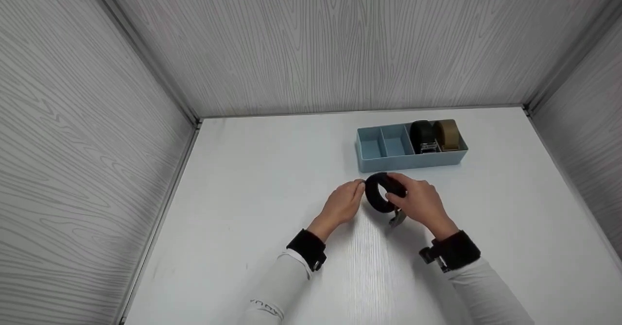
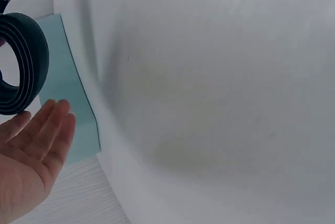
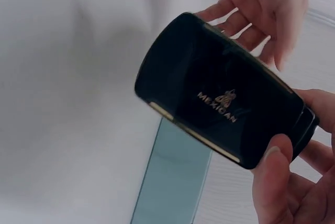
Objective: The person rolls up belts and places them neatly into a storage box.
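A coiled black belt [image 1: 372,195] is held up in front of the blue box. My right hand [image 1: 423,202] pinches its right side between thumb and fingers. Below that hand hangs the metal buckle [image 1: 398,218]. In the right wrist view the dark buckle plate [image 3: 183,72] faces the camera, with gold edges and the word MEXICAN. At the coil's left, my left hand [image 1: 341,202] has its fingers [image 2: 49,135] extended and close together. The left wrist view shows the fingertips right at the coil's lower edge, not wrapped round it.
Behind the hands stands a blue divided box [image 1: 413,162]. Its right compartments hold a rolled black belt [image 1: 422,133] and a rolled tan belt [image 1: 450,133]; its two left compartments show bare bottoms. Wood-grained panels [image 1: 311,48] enclose the white table [image 1: 252,169] at back and sides.
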`<move>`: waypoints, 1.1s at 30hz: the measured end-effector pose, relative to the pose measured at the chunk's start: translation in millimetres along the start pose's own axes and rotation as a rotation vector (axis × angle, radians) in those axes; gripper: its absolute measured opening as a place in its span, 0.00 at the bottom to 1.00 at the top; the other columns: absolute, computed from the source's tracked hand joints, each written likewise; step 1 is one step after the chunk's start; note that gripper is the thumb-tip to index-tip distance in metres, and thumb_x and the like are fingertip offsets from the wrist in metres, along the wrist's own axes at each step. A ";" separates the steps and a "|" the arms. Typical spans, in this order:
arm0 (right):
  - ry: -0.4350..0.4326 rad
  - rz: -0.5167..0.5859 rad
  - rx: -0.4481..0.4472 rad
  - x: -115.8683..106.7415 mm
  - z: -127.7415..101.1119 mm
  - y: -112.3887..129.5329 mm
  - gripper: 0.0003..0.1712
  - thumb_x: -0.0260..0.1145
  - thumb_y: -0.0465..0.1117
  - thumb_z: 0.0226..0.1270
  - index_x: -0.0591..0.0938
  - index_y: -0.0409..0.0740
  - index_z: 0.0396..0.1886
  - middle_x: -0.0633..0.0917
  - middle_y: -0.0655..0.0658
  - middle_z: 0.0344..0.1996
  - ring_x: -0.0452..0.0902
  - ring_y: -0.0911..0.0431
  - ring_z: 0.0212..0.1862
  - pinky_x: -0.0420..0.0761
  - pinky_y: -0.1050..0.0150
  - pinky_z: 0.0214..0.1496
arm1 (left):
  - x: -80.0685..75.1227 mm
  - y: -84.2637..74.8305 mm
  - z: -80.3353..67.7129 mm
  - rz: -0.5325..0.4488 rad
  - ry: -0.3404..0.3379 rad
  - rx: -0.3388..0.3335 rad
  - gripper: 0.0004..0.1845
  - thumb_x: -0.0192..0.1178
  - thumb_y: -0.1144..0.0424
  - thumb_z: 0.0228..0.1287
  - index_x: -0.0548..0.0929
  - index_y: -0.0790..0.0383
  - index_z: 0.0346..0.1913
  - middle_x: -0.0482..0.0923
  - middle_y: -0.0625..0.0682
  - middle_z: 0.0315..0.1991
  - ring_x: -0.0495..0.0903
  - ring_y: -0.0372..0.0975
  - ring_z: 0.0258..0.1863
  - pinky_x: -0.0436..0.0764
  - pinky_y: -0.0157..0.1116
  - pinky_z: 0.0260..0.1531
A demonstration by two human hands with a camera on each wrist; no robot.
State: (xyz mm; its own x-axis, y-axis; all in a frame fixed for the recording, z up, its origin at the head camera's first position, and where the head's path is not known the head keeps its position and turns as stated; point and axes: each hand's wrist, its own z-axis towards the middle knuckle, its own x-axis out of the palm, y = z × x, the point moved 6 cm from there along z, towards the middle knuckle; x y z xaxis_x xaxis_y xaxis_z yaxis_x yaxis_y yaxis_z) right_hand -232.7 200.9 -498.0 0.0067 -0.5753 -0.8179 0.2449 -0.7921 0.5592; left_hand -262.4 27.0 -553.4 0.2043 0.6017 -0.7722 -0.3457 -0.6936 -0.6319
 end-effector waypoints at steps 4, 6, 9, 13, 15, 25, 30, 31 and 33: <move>-0.003 -0.052 0.013 -11.0 9.3 -5.0 0.29 0.70 0.44 0.63 0.78 0.42 0.63 0.86 0.36 0.37 0.80 0.46 0.31 0.75 0.51 0.30 | -3.0 -3.0 8.5 0.262 0.008 0.073 0.21 0.44 0.55 0.78 0.77 0.63 0.61 0.77 0.55 0.58 0.75 0.45 0.59 0.74 0.41 0.55; -0.008 -0.078 0.015 -17.3 14.0 -6.3 0.29 0.70 0.45 0.63 0.78 0.42 0.63 0.86 0.35 0.36 0.80 0.46 0.30 0.74 0.50 0.28 | -3.8 -4.7 15.0 0.378 0.016 0.101 0.21 0.47 0.55 0.77 0.76 0.63 0.63 0.73 0.56 0.62 0.72 0.46 0.62 0.74 0.43 0.55; -0.021 -0.105 0.008 -24.9 21.5 -7.4 0.29 0.70 0.45 0.63 0.78 0.43 0.63 0.86 0.35 0.35 0.79 0.46 0.28 0.74 0.51 0.27 | -4.8 -6.6 25.7 0.492 0.049 0.098 0.24 0.49 0.52 0.76 0.73 0.61 0.67 0.66 0.56 0.69 0.64 0.47 0.69 0.72 0.45 0.58; -0.038 -0.134 -0.011 -32.4 31.8 -7.7 0.29 0.70 0.45 0.63 0.77 0.42 0.63 0.86 0.35 0.32 0.77 0.47 0.25 0.72 0.52 0.24 | -4.4 -8.1 37.4 0.566 0.091 0.085 0.27 0.51 0.50 0.75 0.69 0.60 0.71 0.59 0.54 0.74 0.58 0.46 0.72 0.70 0.46 0.60; -0.043 -0.139 -0.014 -36.0 37.7 -7.6 0.30 0.70 0.44 0.63 0.77 0.42 0.64 0.86 0.35 0.31 0.77 0.48 0.23 0.72 0.53 0.23 | -2.9 -8.0 41.4 0.601 0.109 0.088 0.29 0.51 0.50 0.74 0.67 0.59 0.72 0.57 0.53 0.75 0.56 0.46 0.73 0.70 0.46 0.60; -0.128 -0.190 -0.050 -62.1 71.7 -2.0 0.29 0.69 0.42 0.63 0.76 0.40 0.63 0.83 0.36 0.23 0.71 0.49 0.17 0.69 0.54 0.18 | -1.2 -5.8 48.1 0.664 0.156 0.046 0.32 0.56 0.49 0.71 0.63 0.54 0.74 0.58 0.48 0.74 0.55 0.44 0.74 0.68 0.48 0.61; -0.196 -0.199 0.004 -68.4 87.8 -3.7 0.29 0.67 0.43 0.66 0.74 0.42 0.66 0.83 0.34 0.25 0.72 0.46 0.18 0.68 0.53 0.20 | -0.8 -10.6 49.5 0.660 0.170 0.043 0.35 0.59 0.51 0.69 0.62 0.55 0.75 0.60 0.50 0.74 0.55 0.46 0.74 0.67 0.50 0.62; -0.208 -0.195 0.020 -68.0 90.6 -4.8 0.29 0.67 0.43 0.66 0.74 0.43 0.66 0.84 0.32 0.27 0.74 0.44 0.20 0.70 0.51 0.20 | -0.3 -10.8 49.3 0.657 0.176 0.040 0.35 0.59 0.51 0.69 0.61 0.55 0.75 0.59 0.50 0.74 0.55 0.46 0.74 0.67 0.50 0.62; -0.236 -0.186 0.052 -66.5 95.9 -7.6 0.30 0.66 0.45 0.67 0.73 0.44 0.67 0.85 0.31 0.32 0.77 0.42 0.22 0.72 0.49 0.22 | 0.4 -10.9 49.0 0.649 0.183 0.031 0.35 0.60 0.52 0.69 0.61 0.55 0.75 0.59 0.50 0.74 0.55 0.47 0.73 0.66 0.50 0.63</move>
State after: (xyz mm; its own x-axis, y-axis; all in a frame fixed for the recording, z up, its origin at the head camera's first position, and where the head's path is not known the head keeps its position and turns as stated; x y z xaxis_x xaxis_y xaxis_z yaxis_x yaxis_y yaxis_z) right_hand -328.0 225.6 -434.9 -0.2606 -0.4463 -0.8561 0.1706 -0.8941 0.4141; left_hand -303.4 54.2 -543.6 0.0976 -0.0123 -0.9952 -0.4764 -0.8785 -0.0359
